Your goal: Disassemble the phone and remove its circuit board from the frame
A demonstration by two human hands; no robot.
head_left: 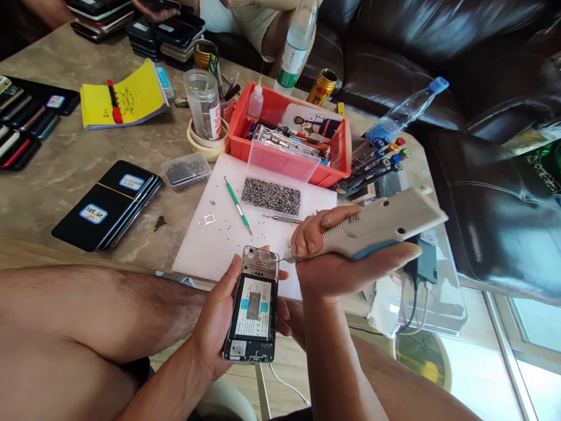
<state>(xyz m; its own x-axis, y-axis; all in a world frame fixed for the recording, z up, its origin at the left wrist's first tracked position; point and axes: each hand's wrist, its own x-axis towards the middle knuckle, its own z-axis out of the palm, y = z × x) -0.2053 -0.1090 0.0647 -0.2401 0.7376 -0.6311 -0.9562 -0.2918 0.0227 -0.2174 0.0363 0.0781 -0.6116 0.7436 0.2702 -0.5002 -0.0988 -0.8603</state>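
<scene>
My left hand (214, 316) grips a smartphone (254, 307) with its back cover off, so the battery and the metal shield plate show. In my right hand (326, 257) lies a grey electric screwdriver (385, 225), fingers wrapped round its ribbed front part. Its tip points left, at the phone's upper right edge; whether it touches a screw I cannot tell. Beyond the phone is a white foam mat (205, 248), carrying a green-handled pry tool (237, 204), a SIM tray (207, 220), loose screws and metal tweezers (283, 219). A clear box of screws (272, 197) stands open there.
A red bin of tools (289, 169) stands behind the mat, near screwdrivers (372, 169) and bottles (294, 55). At left are banded phones (109, 204), a yellow notebook (125, 99) and a clear cup (204, 108). Another person's hand (158, 10) is at the far edge.
</scene>
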